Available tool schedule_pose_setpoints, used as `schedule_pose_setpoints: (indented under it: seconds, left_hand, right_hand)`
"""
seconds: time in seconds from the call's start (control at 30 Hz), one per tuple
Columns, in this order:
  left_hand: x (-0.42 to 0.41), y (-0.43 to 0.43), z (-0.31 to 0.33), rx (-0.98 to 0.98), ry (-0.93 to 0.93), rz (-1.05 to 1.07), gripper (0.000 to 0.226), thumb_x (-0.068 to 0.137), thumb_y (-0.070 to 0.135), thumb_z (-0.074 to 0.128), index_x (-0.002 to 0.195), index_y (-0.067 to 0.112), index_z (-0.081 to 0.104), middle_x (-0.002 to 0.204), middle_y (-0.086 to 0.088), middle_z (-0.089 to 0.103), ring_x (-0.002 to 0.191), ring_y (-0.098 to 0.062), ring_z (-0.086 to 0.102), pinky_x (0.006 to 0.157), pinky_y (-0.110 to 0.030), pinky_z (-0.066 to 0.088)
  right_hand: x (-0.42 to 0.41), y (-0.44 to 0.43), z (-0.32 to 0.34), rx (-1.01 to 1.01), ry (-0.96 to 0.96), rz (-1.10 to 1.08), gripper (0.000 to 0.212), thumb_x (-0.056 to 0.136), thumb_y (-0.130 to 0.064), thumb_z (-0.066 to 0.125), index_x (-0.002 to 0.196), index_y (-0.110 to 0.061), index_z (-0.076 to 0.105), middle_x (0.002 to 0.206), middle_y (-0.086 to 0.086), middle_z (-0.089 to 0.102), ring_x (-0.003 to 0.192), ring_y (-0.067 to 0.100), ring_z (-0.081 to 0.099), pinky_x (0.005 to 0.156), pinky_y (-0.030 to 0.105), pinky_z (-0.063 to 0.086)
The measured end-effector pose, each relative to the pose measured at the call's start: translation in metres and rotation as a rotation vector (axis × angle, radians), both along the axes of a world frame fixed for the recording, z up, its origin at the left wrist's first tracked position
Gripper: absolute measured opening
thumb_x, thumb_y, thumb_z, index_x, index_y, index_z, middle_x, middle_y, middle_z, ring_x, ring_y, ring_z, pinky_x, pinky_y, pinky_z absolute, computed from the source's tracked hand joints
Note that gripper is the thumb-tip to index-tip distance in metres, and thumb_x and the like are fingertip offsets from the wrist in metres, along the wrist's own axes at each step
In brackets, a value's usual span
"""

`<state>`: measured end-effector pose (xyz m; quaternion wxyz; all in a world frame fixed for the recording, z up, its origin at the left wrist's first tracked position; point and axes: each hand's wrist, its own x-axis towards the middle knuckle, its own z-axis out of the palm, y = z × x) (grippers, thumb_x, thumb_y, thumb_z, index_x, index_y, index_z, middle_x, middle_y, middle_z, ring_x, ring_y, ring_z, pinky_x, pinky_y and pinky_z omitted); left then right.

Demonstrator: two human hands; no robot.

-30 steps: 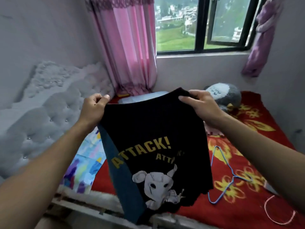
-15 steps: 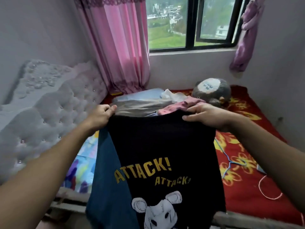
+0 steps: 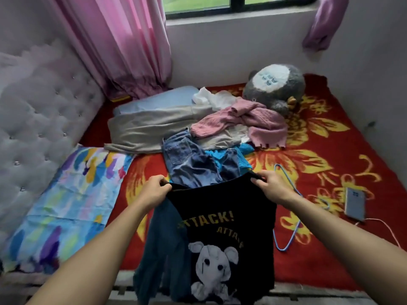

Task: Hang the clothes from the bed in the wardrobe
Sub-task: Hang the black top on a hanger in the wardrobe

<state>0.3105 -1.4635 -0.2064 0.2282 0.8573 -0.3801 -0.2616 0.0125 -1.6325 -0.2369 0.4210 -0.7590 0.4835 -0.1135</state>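
Left hand [image 3: 157, 190]: fingers curled, pinching one top corner of the black T-shirt [image 3: 222, 208]. Right hand [image 3: 271, 186]: likewise pinching the other top corner. T-shirt held spread between both hands above the near edge of the bed, hanging down past it; yellow "ATTACK!" lettering and a grey animal figure face the camera, and a dark teal part hangs at its left.

Blue wire hanger [image 3: 280, 249]: flat on the red flowered bedspread [image 3: 334, 148], just right of the shirt.
Phone [image 3: 355, 203]: further right, with a white cable [image 3: 388, 231] attached.
Multicoloured cloth [image 3: 72, 194]: left side, along the tufted headboard [image 3: 44, 106].
Clothes heap beyond the hands: jeans [image 3: 187, 159], turquoise piece [image 3: 245, 148], pink knit [image 3: 253, 119], beige garment [image 3: 149, 128], white item [image 3: 215, 99].
Grey plush toy [image 3: 277, 84]: behind the heap, by the wall.
Pink curtain [image 3: 123, 40]: far left corner.
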Motion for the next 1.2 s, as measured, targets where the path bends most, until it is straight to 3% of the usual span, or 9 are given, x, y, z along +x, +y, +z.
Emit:
schedule_pose_setpoints:
  seconds: [0.27,0.4,0.57,0.73,0.9,1.03,1.1,1.13,1.2]
  left_hand:
    - [0.0,-0.078,-0.141,0.14,-0.086,0.081,0.015,0.088,0.015,0.058,0.099,0.009,0.068,0.099,-0.013,0.069,0.098,-0.033,0.061,0.079,-0.035,0.043]
    - [-0.011,-0.072,-0.23,0.245,0.013,0.081,0.015,0.089,0.019,0.062,0.096,0.008,0.069,0.097,-0.015,0.071,0.098,-0.032,0.063,0.079,-0.036,0.043]
    - [-0.028,-0.067,-0.286,0.314,0.046,0.095,0.021,0.092,0.026,0.059,0.09,0.007,0.07,0.081,-0.009,0.066,0.09,-0.033,0.062,0.073,-0.033,0.039]
    - [-0.03,-0.064,-0.319,0.37,0.049,0.041,0.026,0.086,0.043,0.063,0.086,0.017,0.068,0.078,-0.002,0.065,0.09,-0.031,0.063,0.075,-0.036,0.047]
    - [-0.046,-0.037,-0.351,0.606,-0.242,-0.342,0.071,0.067,0.065,0.07,0.121,0.022,0.054,0.111,-0.007,0.051,0.11,-0.029,0.048,0.089,-0.045,0.044]
    - [-0.047,-0.015,-0.37,0.577,-0.479,-0.497,0.052,0.057,0.03,0.086,0.099,0.01,0.062,0.091,-0.015,0.049,0.085,-0.035,0.05,0.068,-0.046,0.045]
    - [-0.044,-0.011,-0.374,0.502,-0.517,-0.471,0.036,0.054,0.013,0.084,0.082,0.008,0.061,0.083,-0.016,0.048,0.078,-0.035,0.049,0.062,-0.044,0.043]
    - [-0.044,-0.011,-0.374,0.467,-0.513,-0.439,0.029,0.056,0.009,0.081,0.076,0.006,0.06,0.081,-0.016,0.047,0.076,-0.036,0.048,0.061,-0.044,0.043]
    - [-0.042,-0.013,-0.37,0.395,-0.494,-0.336,0.015,0.066,0.008,0.073,0.075,0.004,0.062,0.084,-0.018,0.05,0.079,-0.037,0.049,0.063,-0.045,0.044]
  right_hand:
    - [0.009,-0.05,-0.147,-0.171,0.336,0.148,0.021,0.09,-0.032,0.058,0.109,-0.033,0.066,0.109,-0.004,0.07,0.105,0.024,0.063,0.08,0.036,0.048]
    - [-0.011,-0.023,-0.25,0.138,0.562,0.353,0.032,0.086,-0.024,0.056,0.115,-0.033,0.066,0.12,-0.006,0.066,0.115,0.019,0.059,0.093,0.033,0.046]
    - [-0.048,-0.028,-0.309,0.297,0.376,-0.327,0.02,0.081,-0.02,0.069,0.1,-0.018,0.073,0.101,0.004,0.073,0.099,0.023,0.066,0.083,0.03,0.047]
    - [-0.089,-0.092,-0.332,0.287,0.4,-0.994,0.055,0.082,-0.029,0.071,0.129,-0.009,0.053,0.131,0.017,0.056,0.122,0.034,0.052,0.101,0.036,0.038]
    - [-0.098,-0.135,-0.362,0.316,0.305,-1.367,0.09,0.075,-0.041,0.076,0.144,-0.005,0.031,0.146,0.016,0.041,0.135,0.031,0.04,0.113,0.039,0.029]
    - [-0.106,-0.164,-0.384,0.344,0.119,-1.496,0.082,0.066,-0.047,0.077,0.131,-0.007,0.047,0.126,0.009,0.061,0.11,0.022,0.062,0.097,0.04,0.049]
    - [-0.094,-0.175,-0.378,0.366,-0.059,-1.411,0.036,0.076,-0.034,0.073,0.105,-0.015,0.063,0.096,0.002,0.069,0.083,0.019,0.066,0.072,0.037,0.058]
    - [-0.083,-0.179,-0.369,0.376,-0.124,-1.345,0.009,0.084,-0.022,0.065,0.09,-0.018,0.061,0.08,-0.002,0.064,0.069,0.016,0.063,0.057,0.032,0.055]
    - [-0.06,-0.19,-0.348,0.362,-0.198,-1.216,0.017,0.088,-0.008,0.05,0.078,-0.021,0.052,0.068,-0.003,0.053,0.048,0.009,0.053,0.042,0.025,0.043]
